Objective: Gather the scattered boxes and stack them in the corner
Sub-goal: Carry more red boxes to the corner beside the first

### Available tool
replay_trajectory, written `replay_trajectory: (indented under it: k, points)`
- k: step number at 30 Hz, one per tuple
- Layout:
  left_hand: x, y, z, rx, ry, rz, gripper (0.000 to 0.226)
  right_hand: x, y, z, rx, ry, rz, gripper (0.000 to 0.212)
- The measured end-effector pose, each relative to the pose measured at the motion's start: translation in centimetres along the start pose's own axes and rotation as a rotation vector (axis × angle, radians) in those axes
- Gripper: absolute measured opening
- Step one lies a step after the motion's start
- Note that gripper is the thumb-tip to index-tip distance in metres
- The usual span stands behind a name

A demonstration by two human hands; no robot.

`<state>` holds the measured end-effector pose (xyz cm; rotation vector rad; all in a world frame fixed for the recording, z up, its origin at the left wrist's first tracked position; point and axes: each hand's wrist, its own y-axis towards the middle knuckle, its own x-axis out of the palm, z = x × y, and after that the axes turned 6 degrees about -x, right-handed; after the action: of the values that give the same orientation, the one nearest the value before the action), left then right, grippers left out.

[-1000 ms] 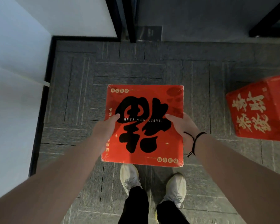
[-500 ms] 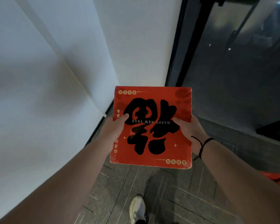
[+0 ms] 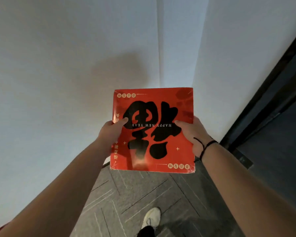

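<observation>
The red box (image 3: 153, 130) was flat and square, with a shiny top. A big black sign filled the middle, and small white words on it read "HAPPY NEW YEAR", upside down. Little gold round marks sat in the far left and near right corners. Its near corners looked a bit worn. The box was up in the air, in front of a plain white wall (image 3: 58, 82). The left hand (image 3: 112, 132) gripped its left edge, thumb on top. The right hand (image 3: 194, 134) gripped its right edge, with a black string (image 3: 205, 146) round the wrist. Below lay grey carpet (image 3: 143, 194) with thin lines and one white shoe (image 3: 151, 218).
</observation>
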<state>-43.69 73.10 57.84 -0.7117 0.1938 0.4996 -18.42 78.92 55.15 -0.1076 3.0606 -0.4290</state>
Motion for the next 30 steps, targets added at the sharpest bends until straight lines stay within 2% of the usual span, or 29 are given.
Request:
replay_trajectory:
  k: [6, 10, 13, 17, 21, 24, 26, 27, 30]
  points:
    - [-8.8, -8.8, -6.1, -0.066, -0.151, 0.209, 0.053, 6.9, -6.4, -1.8, -0.029, -0.059, -0.279, 0.047]
    - [-14.1, -14.0, -11.0, -0.106, -0.266, 0.300, 0.057, 11.9, -11.4, -1.3, -0.005, -0.090, -0.428, 0.053]
    - [-18.3, -16.6, -14.9, -0.124, -0.335, 0.366, 0.069, 15.6, -15.2, -0.5, 0.004, -0.113, -0.516, 0.039]
    - [-23.6, -20.3, -19.8, -0.173, -0.414, 0.446, 0.063, 21.0, -20.2, 0.3, 0.013, -0.173, -0.629, 0.028]
    - [-29.4, -22.2, -24.8, -0.192, -0.476, 0.510, 0.041, 27.0, -25.2, 1.9, 0.014, -0.210, -0.678, 0.024]
    - [-34.2, -23.0, -29.5, -0.187, -0.535, 0.532, 0.060, 32.0, -29.2, 3.5, 0.018, -0.231, -0.710, 0.031]
    - [-37.7, -23.9, -32.6, -0.196, -0.571, 0.537, 0.071, 35.4, -32.4, 4.5, 0.030, -0.246, -0.741, 0.027]
    - [-39.5, -24.5, -34.0, -0.203, -0.579, 0.546, 0.067, 37.1, -33.9, 5.1, 0.035, -0.254, -0.754, 0.024]
    - [-44.8, -26.4, -37.6, -0.179, -0.575, 0.576, 0.032, 42.3, -38.6, 6.6, 0.032, -0.272, -0.782, 0.026]
